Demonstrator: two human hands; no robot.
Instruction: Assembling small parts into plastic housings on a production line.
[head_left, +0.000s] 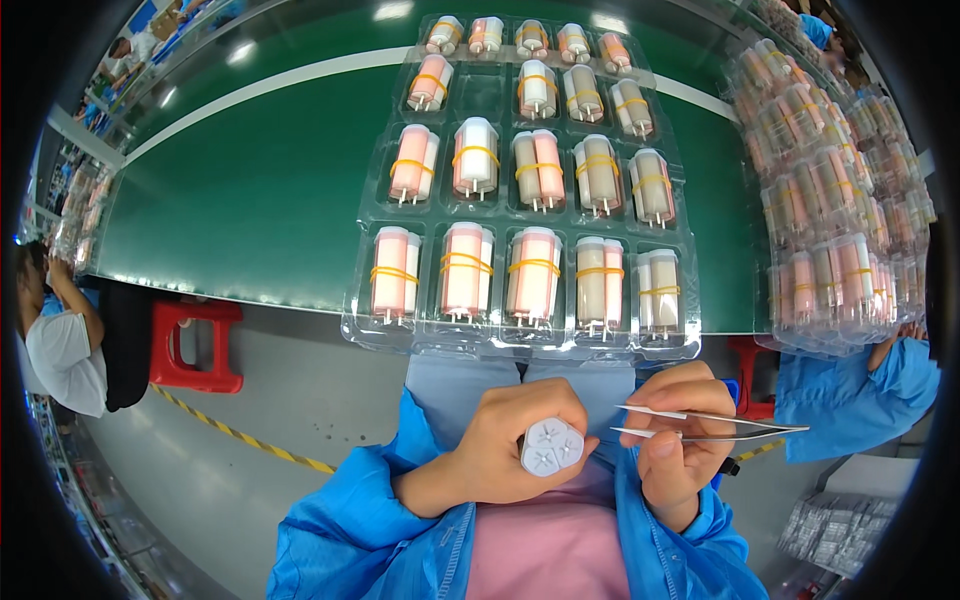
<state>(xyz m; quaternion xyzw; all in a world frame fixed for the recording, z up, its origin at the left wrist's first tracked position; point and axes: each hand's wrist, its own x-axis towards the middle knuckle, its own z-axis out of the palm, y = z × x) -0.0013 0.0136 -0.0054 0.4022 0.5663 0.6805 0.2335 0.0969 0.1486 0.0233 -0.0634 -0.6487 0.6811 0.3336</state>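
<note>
My left hand [518, 440] is wrapped round a small bundle of tubes, its three-lobed pale grey end [552, 446] facing up. Each lobe of that end carries a star-like mark; the rest of the bundle is hidden by my fingers. In my right hand [682, 432] a pair of metal tweezers [755, 433] is pinched, its two tips spread apart and pointing left at the bundle without touching it. Beyond both hands lies a clear plastic tray [500, 222], its pockets holding several pink, white and grey tube bundles [464, 268] tied with yellow bands. One pocket [473, 97] in its second row from the back is bare.
The tray rests on a green work surface [250, 200], its near edge overhanging my lap. Tall stacks of filled trays [815, 200] stand at the right, with a blue-sleeved person [850, 395] beside them. A red stool [198, 345] and another person [68, 350] are at the left.
</note>
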